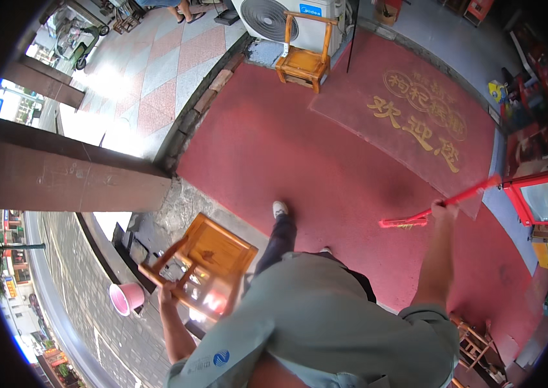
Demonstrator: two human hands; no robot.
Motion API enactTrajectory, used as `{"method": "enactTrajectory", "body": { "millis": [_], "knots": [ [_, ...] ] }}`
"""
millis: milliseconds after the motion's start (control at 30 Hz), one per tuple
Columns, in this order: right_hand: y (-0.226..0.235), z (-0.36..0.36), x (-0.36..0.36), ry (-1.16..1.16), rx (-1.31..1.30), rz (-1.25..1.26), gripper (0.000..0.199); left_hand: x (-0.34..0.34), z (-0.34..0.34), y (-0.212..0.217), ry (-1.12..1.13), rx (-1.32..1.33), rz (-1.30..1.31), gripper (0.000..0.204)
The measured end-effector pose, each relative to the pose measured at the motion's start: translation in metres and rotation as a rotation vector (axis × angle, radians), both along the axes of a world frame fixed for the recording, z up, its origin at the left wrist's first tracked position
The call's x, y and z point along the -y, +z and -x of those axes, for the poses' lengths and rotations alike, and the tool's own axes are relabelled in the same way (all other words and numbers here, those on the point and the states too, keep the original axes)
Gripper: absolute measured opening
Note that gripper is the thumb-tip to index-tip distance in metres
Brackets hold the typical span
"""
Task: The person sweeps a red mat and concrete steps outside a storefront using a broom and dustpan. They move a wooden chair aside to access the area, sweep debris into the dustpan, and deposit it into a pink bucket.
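Note:
On my left, my left hand (pixel 167 296) is closed round the back of a small wooden chair (pixel 219 247). The chair's orange-brown seat is turned up beside my left leg. Out to the right, my right hand (pixel 443 211) grips a red long-handled brush (pixel 471 192) by its handle. Its narrow head points left, with a yellowish strip below it, over the red floor mat (pixel 325 174). The brush is somewhat blurred.
Another wooden chair (pixel 306 58) stands ahead by a white air-conditioner unit (pixel 267 22). A pink bucket (pixel 126 298) sits left near the paved road. A brown pillar (pixel 73 174) rises at left. Red-framed coolers (pixel 542 197) line the right; wooden stools (pixel 474 343) are behind right.

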State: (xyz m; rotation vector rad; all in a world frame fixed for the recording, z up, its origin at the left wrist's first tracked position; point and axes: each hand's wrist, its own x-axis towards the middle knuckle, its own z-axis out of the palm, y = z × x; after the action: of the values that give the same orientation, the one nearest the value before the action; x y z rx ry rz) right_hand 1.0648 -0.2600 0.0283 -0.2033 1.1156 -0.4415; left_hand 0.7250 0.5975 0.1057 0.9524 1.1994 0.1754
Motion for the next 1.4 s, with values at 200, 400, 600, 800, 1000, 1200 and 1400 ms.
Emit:
{"method": "enactTrajectory", "body": {
  "millis": [200, 400, 600, 800, 1000, 1200, 1400],
  "knots": [
    [0.007, 0.044, -0.014, -0.061, 0.176, 0.143, 0.013, -0.049, -0.234, 0.023, -0.641, -0.247, -0.232, 0.023],
    [0.017, 0.118, -0.020, -0.211, 0.318, -0.057, 0.012, -0.092, -0.423, 0.019, -1.151, -0.274, -0.603, 0.028],
    [0.000, 0.125, -0.026, -0.424, 0.227, 0.054, 0.015, -0.043, -0.601, 0.043, -1.679, -0.391, -0.901, 0.036],
    [0.035, 0.081, -0.039, -0.563, -0.004, 0.140, 0.016, 0.010, -0.743, 0.034, -2.153, -0.438, -1.124, 0.039],
    [0.088, 0.113, -0.084, -0.693, 0.113, 0.209, 0.016, 0.066, -0.881, 0.003, -2.442, -0.228, -1.105, 0.038],
    [0.121, 0.109, -0.175, -0.507, 0.232, 0.252, 0.028, 0.171, -1.020, -0.034, -2.423, -0.112, -0.926, 0.028],
    [0.059, 0.048, -0.232, -0.558, 0.160, -0.004, 0.031, 0.258, -1.136, -0.109, -2.125, 0.288, -1.443, 0.026]
  ]
}}
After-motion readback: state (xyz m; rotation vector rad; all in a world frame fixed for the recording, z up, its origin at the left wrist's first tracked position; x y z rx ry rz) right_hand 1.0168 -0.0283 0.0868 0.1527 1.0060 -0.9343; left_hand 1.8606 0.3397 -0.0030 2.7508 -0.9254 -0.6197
